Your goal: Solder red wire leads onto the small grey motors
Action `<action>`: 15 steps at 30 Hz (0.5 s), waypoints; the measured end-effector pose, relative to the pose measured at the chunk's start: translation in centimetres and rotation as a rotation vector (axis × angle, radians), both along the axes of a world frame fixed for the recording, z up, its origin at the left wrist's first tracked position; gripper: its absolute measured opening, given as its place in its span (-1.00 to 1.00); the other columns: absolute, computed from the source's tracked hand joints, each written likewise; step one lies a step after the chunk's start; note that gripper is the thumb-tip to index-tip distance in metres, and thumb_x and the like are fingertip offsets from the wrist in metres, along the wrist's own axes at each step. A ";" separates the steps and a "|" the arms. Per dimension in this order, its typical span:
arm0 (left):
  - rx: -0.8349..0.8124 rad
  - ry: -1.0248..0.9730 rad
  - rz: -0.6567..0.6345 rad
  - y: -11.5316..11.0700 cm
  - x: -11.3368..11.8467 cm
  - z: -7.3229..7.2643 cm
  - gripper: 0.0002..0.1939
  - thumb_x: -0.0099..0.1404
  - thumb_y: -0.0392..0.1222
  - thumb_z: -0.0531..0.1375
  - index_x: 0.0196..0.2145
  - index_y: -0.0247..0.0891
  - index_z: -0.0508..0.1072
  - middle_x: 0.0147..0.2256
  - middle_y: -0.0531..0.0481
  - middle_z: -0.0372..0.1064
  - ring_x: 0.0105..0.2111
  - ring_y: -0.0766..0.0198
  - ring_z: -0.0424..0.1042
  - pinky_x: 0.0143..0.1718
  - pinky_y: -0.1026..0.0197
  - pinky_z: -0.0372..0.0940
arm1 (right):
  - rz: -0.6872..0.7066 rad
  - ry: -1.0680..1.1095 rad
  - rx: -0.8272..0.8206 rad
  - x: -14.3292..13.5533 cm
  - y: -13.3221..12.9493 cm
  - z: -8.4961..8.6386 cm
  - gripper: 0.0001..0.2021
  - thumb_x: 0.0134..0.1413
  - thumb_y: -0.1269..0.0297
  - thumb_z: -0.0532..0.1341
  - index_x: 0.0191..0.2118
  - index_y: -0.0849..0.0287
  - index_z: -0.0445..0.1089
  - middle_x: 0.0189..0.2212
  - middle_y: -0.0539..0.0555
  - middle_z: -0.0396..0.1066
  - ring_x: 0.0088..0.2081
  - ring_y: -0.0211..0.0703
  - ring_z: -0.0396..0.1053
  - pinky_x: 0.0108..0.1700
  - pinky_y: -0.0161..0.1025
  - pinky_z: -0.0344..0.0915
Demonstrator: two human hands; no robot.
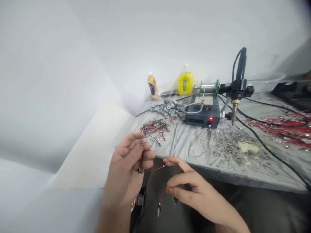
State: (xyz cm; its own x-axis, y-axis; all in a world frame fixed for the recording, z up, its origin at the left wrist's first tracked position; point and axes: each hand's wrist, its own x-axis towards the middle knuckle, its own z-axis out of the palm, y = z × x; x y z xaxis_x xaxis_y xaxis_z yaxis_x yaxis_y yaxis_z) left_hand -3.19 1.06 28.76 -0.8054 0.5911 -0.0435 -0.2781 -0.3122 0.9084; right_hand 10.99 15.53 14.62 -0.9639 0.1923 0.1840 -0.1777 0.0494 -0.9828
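My left hand (130, 161) is raised in front of the table edge, its thumb and fingers closed on a small wired part (140, 170) with a red wire that runs toward my other hand. To its right, my right hand (189, 184) pinches thin red and black wires (162, 194) between thumb and forefinger. A small dark and silvery end piece (158, 209) hangs from them. Just beyond my left fingers, a pile of red and black wired parts (155, 127) lies on the grey cloth.
A soldering station (202, 113) with a lit red light and an upright iron (235, 110) stands behind. Grey cylinders (166, 107), an orange bottle (152, 85) and a yellow jug (185, 82) sit farther back. Scattered metal bits (228, 149) and red wires (284, 127) lie right.
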 end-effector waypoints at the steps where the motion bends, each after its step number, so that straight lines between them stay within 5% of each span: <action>1: 0.002 0.004 -0.011 0.0 0.1 0.1 -0.43 0.05 -0.22 0.70 -0.08 -0.20 0.54 -0.35 0.12 0.51 -0.42 0.37 0.63 -0.52 0.56 0.42 | -0.002 0.001 -0.015 -0.5 -0.3 -0.1 -0.76 0.43 0.01 0.45 -0.17 0.04 0.77 0.55 0.15 0.17 0.59 0.11 0.13 0.56 -0.10 0.15; 4: 0.004 0.037 -0.020 -0.1 0.3 0.2 -0.43 0.06 -0.18 0.71 -0.08 -0.20 0.55 -0.35 0.10 0.53 -0.41 0.36 0.65 -0.51 0.56 0.43 | 0.006 0.042 -0.064 -1.8 -1.1 -0.2 -0.74 0.41 0.01 0.47 -0.21 0.08 0.76 0.50 0.19 0.29 0.56 0.11 0.21 0.53 -0.10 0.21; 7: -0.001 0.092 0.025 -0.2 0.3 0.2 -0.45 0.08 -0.17 0.71 -0.09 -0.23 0.56 -0.34 0.08 0.55 -0.41 0.35 0.65 -0.51 0.54 0.44 | 0.024 0.101 -0.125 -2.4 -1.4 0.0 -0.69 0.44 0.00 0.44 -0.23 0.14 0.73 0.15 0.23 0.58 0.19 -0.03 0.55 0.27 -0.19 0.45; 10: 0.009 0.131 0.078 -0.3 -0.2 0.1 -0.48 0.12 -0.16 0.69 -0.08 -0.23 0.56 -0.32 0.08 0.56 -0.39 0.31 0.66 -0.46 0.48 0.51 | 0.045 0.125 -0.163 -2.0 -1.4 0.3 -0.70 0.46 0.04 0.43 -0.20 0.17 0.73 -0.14 0.17 0.65 -0.13 -0.16 0.58 -0.05 -0.29 0.48; 15: 0.040 0.231 0.204 -0.4 -1.8 -0.6 -0.55 0.17 -0.18 0.64 -0.09 -0.22 0.57 -0.28 0.06 0.58 -0.39 0.29 0.65 -0.40 0.37 0.55 | 0.056 0.103 -0.142 0.1 -0.2 1.2 -0.74 0.47 0.10 0.42 -0.18 0.17 0.76 -0.16 0.17 0.69 -0.16 -0.17 0.60 -0.09 -0.32 0.49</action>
